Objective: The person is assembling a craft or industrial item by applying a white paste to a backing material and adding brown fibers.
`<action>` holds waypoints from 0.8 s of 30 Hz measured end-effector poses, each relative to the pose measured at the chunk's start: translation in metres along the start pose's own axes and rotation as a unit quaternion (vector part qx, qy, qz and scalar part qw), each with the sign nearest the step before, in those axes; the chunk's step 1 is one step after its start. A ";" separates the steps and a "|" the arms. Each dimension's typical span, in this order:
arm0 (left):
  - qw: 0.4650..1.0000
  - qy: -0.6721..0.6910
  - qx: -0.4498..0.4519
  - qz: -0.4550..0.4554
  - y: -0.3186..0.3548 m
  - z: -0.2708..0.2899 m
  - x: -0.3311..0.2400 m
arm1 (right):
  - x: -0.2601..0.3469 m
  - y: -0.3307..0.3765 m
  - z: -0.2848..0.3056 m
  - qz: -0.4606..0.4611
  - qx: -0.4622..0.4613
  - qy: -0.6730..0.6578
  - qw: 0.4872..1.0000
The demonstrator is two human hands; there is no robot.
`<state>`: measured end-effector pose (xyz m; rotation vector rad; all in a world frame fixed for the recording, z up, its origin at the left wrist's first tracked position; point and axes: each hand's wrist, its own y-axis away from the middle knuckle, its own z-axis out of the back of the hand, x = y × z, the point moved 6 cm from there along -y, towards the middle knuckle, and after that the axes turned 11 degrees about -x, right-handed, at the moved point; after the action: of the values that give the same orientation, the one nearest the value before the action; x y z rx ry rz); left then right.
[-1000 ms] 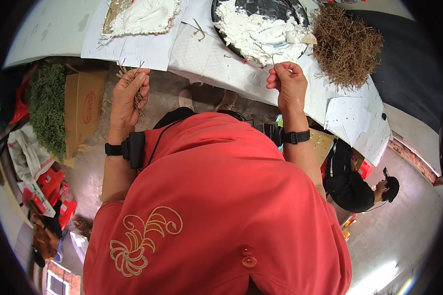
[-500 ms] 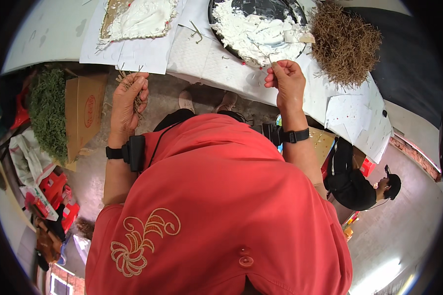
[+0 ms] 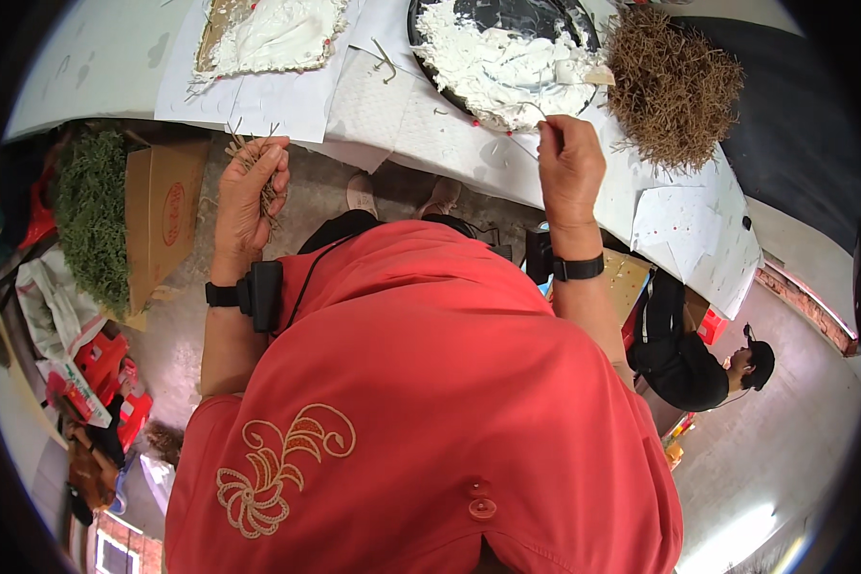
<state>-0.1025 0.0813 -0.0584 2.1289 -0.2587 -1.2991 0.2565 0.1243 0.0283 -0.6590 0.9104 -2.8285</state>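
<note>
My left hand point(image 3: 252, 191) is closed around a small bunch of thin dry twigs point(image 3: 251, 153), held below the table's front edge. My right hand point(image 3: 569, 167) pinches a single thin twig point(image 3: 536, 113) just in front of a round dark pan point(image 3: 507, 48) filled with white paste. A heap of dry brown twigs point(image 3: 674, 86) lies right of the pan. A flat board point(image 3: 273, 33) spread with white paste sits on paper at the upper left. Both wrists wear black bands.
White paper sheets point(image 3: 373, 105) cover the table. A cardboard box point(image 3: 163, 215) with green moss point(image 3: 91, 215) beside it stands on the floor at left, with bags and red items below. Another person in black point(image 3: 698, 359) is on the floor at right.
My right hand has lifted slightly toward the pan's rim with its twig. My left hand with the bunch has barely moved.
</note>
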 end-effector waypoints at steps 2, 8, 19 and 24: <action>1.000 -0.005 -0.006 -0.001 0.000 0.001 0.000 | -0.003 0.006 -0.010 -0.007 0.017 0.015 1.000; 1.000 -0.010 -0.013 -0.002 0.001 0.003 0.002 | -0.007 0.013 -0.019 -0.005 0.041 0.045 0.998; 1.000 0.002 -0.010 -0.007 0.001 0.001 0.000 | -0.021 0.006 -0.005 -0.341 -0.026 -0.308 0.888; 1.000 -0.004 -0.020 -0.014 0.001 0.001 -0.001 | -0.016 0.000 0.001 -0.334 -0.089 -0.386 0.855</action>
<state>-0.1039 0.0804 -0.0572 2.1020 -0.2047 -1.3190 0.2716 0.1276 0.0232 -2.2919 0.8739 -2.4778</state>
